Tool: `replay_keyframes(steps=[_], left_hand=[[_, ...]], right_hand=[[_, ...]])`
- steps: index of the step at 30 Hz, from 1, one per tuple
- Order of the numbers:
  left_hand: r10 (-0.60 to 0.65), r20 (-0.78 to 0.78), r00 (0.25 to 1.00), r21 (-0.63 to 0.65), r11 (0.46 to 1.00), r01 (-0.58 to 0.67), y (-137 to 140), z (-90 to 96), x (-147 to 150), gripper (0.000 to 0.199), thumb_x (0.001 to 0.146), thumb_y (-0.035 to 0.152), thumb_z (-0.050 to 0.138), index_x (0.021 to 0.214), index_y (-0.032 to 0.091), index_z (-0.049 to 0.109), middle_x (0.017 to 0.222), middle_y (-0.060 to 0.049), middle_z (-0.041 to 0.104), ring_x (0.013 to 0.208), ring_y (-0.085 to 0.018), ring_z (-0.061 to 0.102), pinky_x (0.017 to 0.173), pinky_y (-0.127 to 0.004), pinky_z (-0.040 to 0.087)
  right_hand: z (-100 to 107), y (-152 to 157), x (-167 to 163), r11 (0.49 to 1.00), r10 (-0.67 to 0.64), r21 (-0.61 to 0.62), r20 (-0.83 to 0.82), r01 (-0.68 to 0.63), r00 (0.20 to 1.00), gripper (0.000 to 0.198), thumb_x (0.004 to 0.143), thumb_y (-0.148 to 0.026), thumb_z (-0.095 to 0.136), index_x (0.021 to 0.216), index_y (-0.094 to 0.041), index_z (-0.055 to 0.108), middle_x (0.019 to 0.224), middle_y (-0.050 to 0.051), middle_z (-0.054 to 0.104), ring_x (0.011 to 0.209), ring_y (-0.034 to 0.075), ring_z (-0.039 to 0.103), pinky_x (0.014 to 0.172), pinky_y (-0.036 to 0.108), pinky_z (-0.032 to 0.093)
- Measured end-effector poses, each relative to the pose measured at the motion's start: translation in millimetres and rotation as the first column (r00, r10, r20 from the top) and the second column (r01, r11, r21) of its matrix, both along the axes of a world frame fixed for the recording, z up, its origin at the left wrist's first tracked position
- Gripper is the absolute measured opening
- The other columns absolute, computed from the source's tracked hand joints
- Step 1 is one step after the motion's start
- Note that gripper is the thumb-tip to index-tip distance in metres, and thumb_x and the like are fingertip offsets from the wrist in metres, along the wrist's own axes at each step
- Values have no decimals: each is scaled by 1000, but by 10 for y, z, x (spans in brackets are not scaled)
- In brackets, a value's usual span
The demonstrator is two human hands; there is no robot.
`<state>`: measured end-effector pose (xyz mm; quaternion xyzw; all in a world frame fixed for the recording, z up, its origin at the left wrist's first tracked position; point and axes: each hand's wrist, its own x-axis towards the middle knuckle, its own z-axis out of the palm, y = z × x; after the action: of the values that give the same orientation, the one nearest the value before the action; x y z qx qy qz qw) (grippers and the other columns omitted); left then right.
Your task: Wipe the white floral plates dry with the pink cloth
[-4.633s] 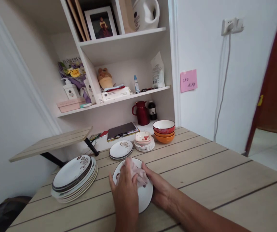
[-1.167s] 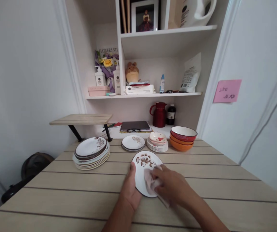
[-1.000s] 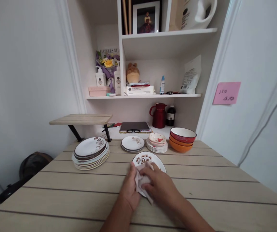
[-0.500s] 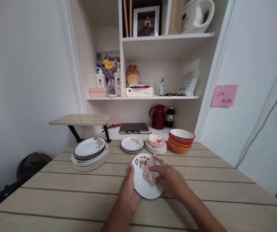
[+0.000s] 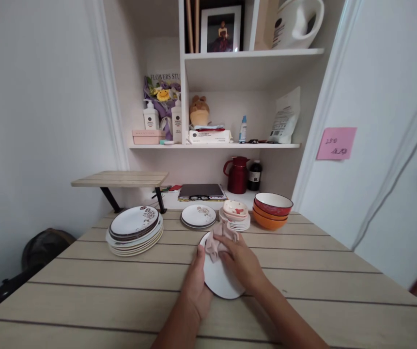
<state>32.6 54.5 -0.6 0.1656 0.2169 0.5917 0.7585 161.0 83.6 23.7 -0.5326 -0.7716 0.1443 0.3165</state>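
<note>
A white plate with a dark rim (image 5: pixel 223 282) is tilted up above the wooden table, near its middle. My left hand (image 5: pixel 195 286) grips the plate's left edge, the thumb over the rim and the fingers hidden beneath. My right hand (image 5: pixel 242 261) is closed on a crumpled pale pink cloth (image 5: pixel 217 242), pressed against the plate's upper part. Cloth and hand cover the plate's brown flower print. Just behind lie a short stack of flower-printed plates (image 5: pixel 198 216) and a stack of small white dishes (image 5: pixel 236 215).
On the left of the table (image 5: pixel 121 300) stands a taller plate stack (image 5: pixel 135 230), by a small raised wooden shelf (image 5: pixel 121 179). Orange and red bowls (image 5: pixel 272 211) are nested at the back right. A red jug (image 5: pixel 237 175) and a dark bottle (image 5: pixel 255 175) stand behind.
My right hand has moved the cloth up and left across the plate, over the flower print. My left hand keeps its hold on the plate's edge.
</note>
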Motion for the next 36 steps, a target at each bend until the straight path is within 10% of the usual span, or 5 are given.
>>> replay_keyframes(steps=[8,17,27,32,36], left_hand=[[0,5,1000,-13,1000,0,6,-39,-17,62,85,51,56,136,19,47,126,-17,62,114,-31,60,102,-47,42],[-16,8,1000,32,999,16,17,-24,-14,59,85,50,56,136,21,49,129,-14,61,117,-29,58,105,-44,40],[-3,-29,1000,-14,1000,2,-23,13,-13,58,85,47,58,136,19,47,127,-16,62,113,-30,61,100,-47,43],[-51,-10,999,-10,999,51,-10,-7,-38,57,86,52,53,130,15,54,120,-18,65,110,-31,62,98,-47,44],[-63,-59,996,-16,998,62,-13,-5,-51,56,84,53,57,124,14,58,117,-17,67,109,-30,63,97,-44,46]], right_hand=[[26,-50,289,992,-80,-79,168,95,983,21,84,-29,49,79,-25,69,99,6,54,81,18,58,71,29,43],[-115,-124,-142,982,156,126,-106,-142,982,75,70,-8,51,140,-27,35,138,8,44,128,21,41,104,36,38],[-59,71,279,989,-120,99,107,110,987,40,76,-12,51,108,-30,67,128,8,50,101,24,60,79,32,48],[-43,-185,159,986,129,-113,87,-119,988,53,68,-6,55,113,-32,65,109,4,61,93,19,60,82,29,45],[-62,-311,-161,969,242,-45,-61,-245,968,52,67,-2,49,109,-30,64,107,4,60,101,19,57,89,30,43]])
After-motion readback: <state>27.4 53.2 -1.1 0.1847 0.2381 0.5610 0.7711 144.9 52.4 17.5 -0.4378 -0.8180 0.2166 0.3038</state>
